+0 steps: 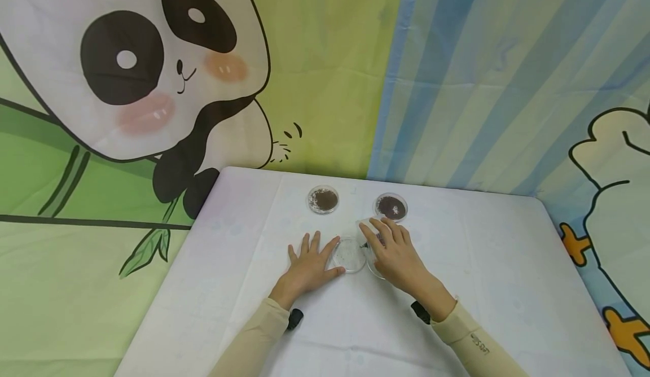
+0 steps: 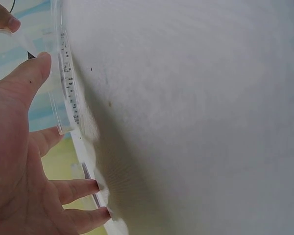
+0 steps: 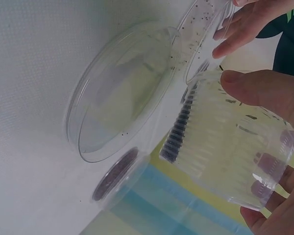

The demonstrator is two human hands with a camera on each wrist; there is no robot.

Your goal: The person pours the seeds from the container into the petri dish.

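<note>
My right hand (image 1: 398, 258) grips a clear, ribbed plastic container (image 3: 225, 142), thumb on one side and fingers on the other. Small dark pieces (image 3: 179, 134) line its lower edge, which tilts toward a clear petri dish (image 1: 349, 254) with scattered dark specks in it. Around that dish my left hand (image 1: 310, 267) spreads its straight fingers, with thumb and index fingertips right at the rim and the other fingertips on the table. Below my right hand lies another clear petri dish (image 3: 122, 98), partly hidden by the hand in the head view.
Toward the back of the white table (image 1: 254, 224) stand two dishes of dark brown grains, a left one (image 1: 323, 199) and a right one (image 1: 391, 206). A few specks (image 2: 91, 69) lie loose on the cloth. Behind the table hangs a printed curtain (image 1: 325, 72).
</note>
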